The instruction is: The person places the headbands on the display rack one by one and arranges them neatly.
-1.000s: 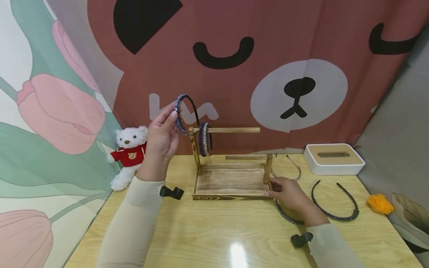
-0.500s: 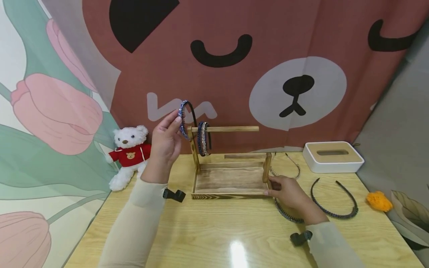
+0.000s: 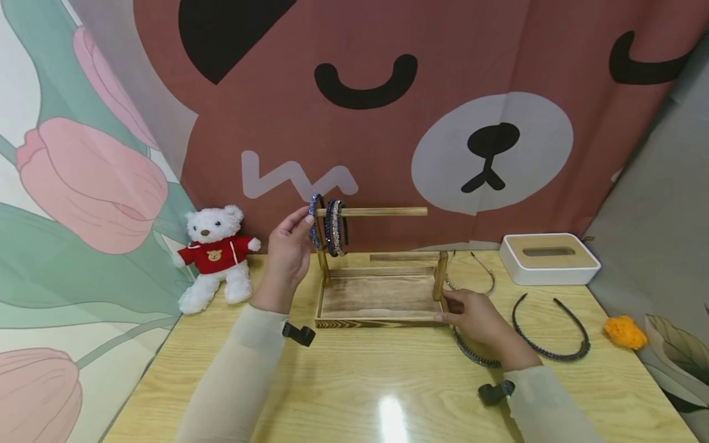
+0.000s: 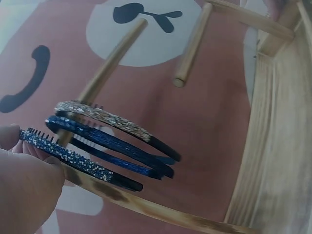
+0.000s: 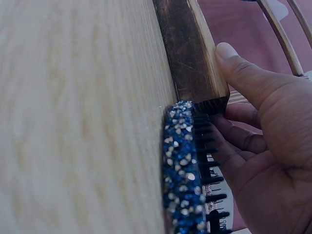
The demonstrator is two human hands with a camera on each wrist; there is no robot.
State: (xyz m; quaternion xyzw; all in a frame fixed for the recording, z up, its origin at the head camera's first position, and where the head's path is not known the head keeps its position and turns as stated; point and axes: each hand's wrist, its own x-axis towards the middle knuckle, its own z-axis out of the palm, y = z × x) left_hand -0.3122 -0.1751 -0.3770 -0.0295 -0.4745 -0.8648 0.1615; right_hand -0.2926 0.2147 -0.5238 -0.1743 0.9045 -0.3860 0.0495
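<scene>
My left hand (image 3: 289, 258) pinches a blue glittery toothed headband (image 4: 80, 158) between thumb and fingers. The headband is at the upper rod (image 3: 388, 211) of a wooden rack (image 3: 382, 323), right by the rod's left post. On the same rod hang several headbands, among them a navy headband (image 4: 109, 139) and a silver-gold sparkly headband (image 4: 107, 118). Down at the rack's right front corner, my right hand (image 3: 473, 317) grips the wood, thumb on one side and fingers behind. Close to that hand, a blue and silver rhinestone headband (image 5: 183, 165) lies on the table.
Right of the rack are a dark headband (image 3: 581, 352) and a slim headband (image 3: 492, 284). A white tissue box (image 3: 548, 278) stands behind them, and an orange fluffy thing (image 3: 626, 332) lies at the right edge. A white teddy bear (image 3: 217, 255) sits at the left.
My left hand has moved right and down, bringing the blue glittery headband from the air left of the rack onto the upper rod's left end. My right hand keeps its grip.
</scene>
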